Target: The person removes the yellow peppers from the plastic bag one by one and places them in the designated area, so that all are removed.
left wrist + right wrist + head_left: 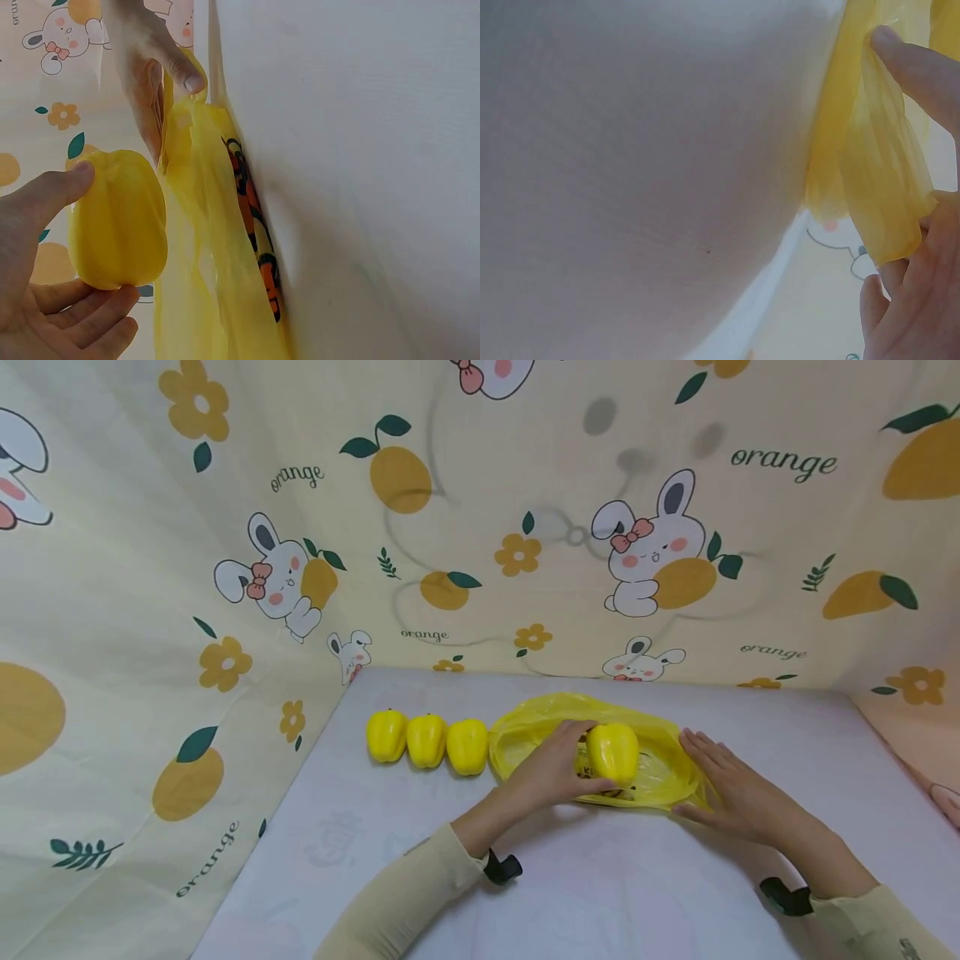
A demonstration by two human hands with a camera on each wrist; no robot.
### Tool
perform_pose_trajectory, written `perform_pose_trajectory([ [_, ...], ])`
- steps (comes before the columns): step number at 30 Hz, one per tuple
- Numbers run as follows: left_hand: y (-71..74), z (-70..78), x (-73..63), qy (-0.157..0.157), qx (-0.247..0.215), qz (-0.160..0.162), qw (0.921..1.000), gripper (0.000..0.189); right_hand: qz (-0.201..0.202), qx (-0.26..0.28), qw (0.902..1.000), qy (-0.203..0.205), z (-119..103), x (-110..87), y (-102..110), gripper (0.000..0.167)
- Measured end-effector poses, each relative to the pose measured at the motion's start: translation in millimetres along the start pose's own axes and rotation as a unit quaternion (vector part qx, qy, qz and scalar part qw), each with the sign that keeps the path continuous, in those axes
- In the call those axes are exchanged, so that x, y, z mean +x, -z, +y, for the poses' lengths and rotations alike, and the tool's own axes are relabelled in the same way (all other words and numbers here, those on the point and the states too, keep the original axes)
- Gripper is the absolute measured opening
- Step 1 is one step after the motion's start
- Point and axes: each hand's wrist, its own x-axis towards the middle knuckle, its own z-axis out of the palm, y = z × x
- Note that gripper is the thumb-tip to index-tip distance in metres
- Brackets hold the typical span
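My left hand holds a yellow bell pepper over the mouth of a thin yellow plastic bag. In the left wrist view the thumb lies at the top of the pepper, and the fingers curl under its lower end. The bag lies spread on the table, with dark and orange print on its side. At the bag's right end, my right hand touches the plastic, thumb and fairly straight fingers wide apart. The right wrist view shows the thumb against the yellow plastic; some fingertips are hidden behind it.
Three more yellow bell peppers stand in a row left of the bag on the white table. A printed cloth with rabbits and oranges hangs behind the table and along its left side.
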Motion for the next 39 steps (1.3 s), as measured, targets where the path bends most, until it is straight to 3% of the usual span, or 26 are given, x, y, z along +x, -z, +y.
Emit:
perform_pose_trajectory([
  [20, 21.8, -19.1, -20.2, 0.021, -0.014, 0.01, 0.9996, 0.092, 0.001, -0.003, 1.0, 0.003, -0.7, 1.5, -2.2, 0.122],
  [30, 37.4, -33.5, -28.6, 0.001, -0.006, 0.028, 0.9996, 0.093, 0.012, -0.014, 0.9998, 0.012, -2.6, 2.3, -1.8, 0.121],
  [39, 49.9, -45.1, -37.3, 0.006, 0.001, 0.036, 0.9993, 0.096, 0.022, -0.016, 0.9994, 0.02, -1.0, 2.8, -3.0, 0.121],
])
